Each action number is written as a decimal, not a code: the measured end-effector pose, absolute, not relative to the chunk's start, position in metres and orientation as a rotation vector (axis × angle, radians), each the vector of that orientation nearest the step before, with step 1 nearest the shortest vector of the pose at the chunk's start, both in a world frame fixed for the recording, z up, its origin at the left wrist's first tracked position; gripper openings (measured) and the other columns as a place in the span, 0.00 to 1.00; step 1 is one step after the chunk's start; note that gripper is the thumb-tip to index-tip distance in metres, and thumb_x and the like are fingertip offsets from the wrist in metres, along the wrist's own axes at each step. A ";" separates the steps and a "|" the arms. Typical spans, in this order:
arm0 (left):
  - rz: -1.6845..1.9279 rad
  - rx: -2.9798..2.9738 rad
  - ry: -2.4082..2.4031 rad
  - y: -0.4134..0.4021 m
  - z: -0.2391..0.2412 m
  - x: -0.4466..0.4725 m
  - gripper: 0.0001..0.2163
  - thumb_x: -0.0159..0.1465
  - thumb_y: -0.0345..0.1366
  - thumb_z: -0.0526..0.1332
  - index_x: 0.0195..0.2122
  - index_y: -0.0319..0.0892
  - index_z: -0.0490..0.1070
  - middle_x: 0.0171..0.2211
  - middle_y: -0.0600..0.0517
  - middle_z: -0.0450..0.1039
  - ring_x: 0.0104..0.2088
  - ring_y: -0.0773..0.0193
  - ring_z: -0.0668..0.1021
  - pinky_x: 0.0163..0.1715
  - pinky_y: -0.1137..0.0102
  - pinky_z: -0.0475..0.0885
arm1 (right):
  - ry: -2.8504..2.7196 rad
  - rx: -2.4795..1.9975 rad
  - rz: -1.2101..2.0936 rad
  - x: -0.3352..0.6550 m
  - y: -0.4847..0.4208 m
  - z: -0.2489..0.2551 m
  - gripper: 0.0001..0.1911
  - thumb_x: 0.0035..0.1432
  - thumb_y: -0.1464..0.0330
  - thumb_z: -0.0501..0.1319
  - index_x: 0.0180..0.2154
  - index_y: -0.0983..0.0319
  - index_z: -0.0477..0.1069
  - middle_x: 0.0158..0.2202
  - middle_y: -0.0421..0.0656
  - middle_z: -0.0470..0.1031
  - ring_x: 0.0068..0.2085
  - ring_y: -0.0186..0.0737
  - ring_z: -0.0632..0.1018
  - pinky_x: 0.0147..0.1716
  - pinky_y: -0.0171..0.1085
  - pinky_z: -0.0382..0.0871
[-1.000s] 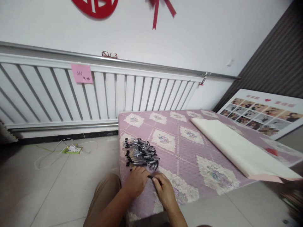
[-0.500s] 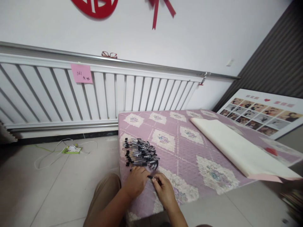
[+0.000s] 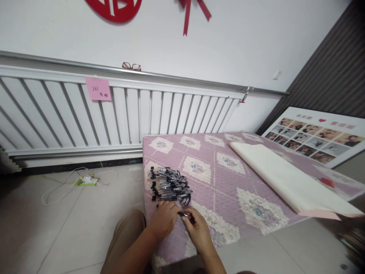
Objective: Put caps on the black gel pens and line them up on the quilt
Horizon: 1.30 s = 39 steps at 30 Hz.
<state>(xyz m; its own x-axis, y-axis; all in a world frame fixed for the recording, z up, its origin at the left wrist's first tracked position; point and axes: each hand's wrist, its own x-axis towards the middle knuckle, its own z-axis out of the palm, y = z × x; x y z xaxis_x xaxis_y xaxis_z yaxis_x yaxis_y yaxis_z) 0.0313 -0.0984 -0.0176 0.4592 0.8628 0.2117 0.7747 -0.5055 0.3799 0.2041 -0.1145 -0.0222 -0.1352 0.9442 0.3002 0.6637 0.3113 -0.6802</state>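
Many black-capped clear pens lie in a loose pile near the left edge of the purple patterned mattress. Just below the pile, my left hand is closed round a pen, whose dark part shows between my two hands. A small black tip pokes out at the left of my left fingers; I cannot tell whether it belongs to the same pen. My right hand pinches the pen's right end between thumb and fingers. My palms hide most of the pen.
A cream sheet or folded board lies across the mattress's right side. Behind stands a white radiator with a pink note. On the left floor sits a power strip with cords. A photo board leans at right.
My right fingers have shifted slightly, and a little more of the pen's dark part shows between my hands. The pile of pens has stayed still.
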 end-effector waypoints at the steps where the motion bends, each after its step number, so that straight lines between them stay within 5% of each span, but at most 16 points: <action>1: 0.556 2.481 1.417 -0.098 -0.017 0.031 0.07 0.67 0.34 0.51 0.41 0.46 0.69 0.40 0.53 0.70 0.44 0.62 0.69 0.46 0.66 0.58 | -1.879 -1.422 0.516 0.204 -0.114 -0.022 0.06 0.57 0.66 0.56 0.34 0.59 0.71 0.32 0.42 0.74 0.34 0.40 0.74 0.35 0.36 0.66; 8: 0.595 2.456 1.480 -0.099 -0.014 0.032 0.08 0.67 0.37 0.53 0.46 0.48 0.66 0.42 0.54 0.71 0.45 0.62 0.69 0.48 0.63 0.55 | -1.748 -1.409 0.615 0.205 -0.114 -0.023 0.10 0.58 0.64 0.55 0.33 0.59 0.72 0.32 0.43 0.75 0.35 0.40 0.75 0.37 0.35 0.68; 14: 0.552 2.452 1.501 -0.099 -0.015 0.032 0.06 0.67 0.36 0.52 0.41 0.47 0.68 0.40 0.54 0.70 0.44 0.61 0.68 0.48 0.63 0.56 | -1.698 -1.388 0.680 0.206 -0.115 -0.019 0.13 0.60 0.60 0.54 0.36 0.59 0.73 0.37 0.45 0.77 0.40 0.43 0.76 0.43 0.38 0.69; 29: 0.599 2.427 1.563 -0.100 -0.015 0.032 0.05 0.66 0.37 0.55 0.38 0.46 0.68 0.38 0.53 0.71 0.43 0.61 0.70 0.46 0.62 0.57 | -1.646 -1.445 0.630 0.208 -0.115 -0.021 0.16 0.60 0.58 0.52 0.34 0.59 0.73 0.34 0.45 0.77 0.37 0.43 0.76 0.40 0.39 0.70; 39: 0.660 2.266 1.700 -0.095 -0.023 0.032 0.08 0.66 0.34 0.52 0.42 0.46 0.69 0.40 0.52 0.71 0.43 0.61 0.71 0.46 0.64 0.60 | -1.604 -1.581 0.285 0.211 -0.075 -0.032 0.15 0.57 0.64 0.53 0.41 0.62 0.73 0.41 0.49 0.76 0.44 0.46 0.74 0.47 0.45 0.66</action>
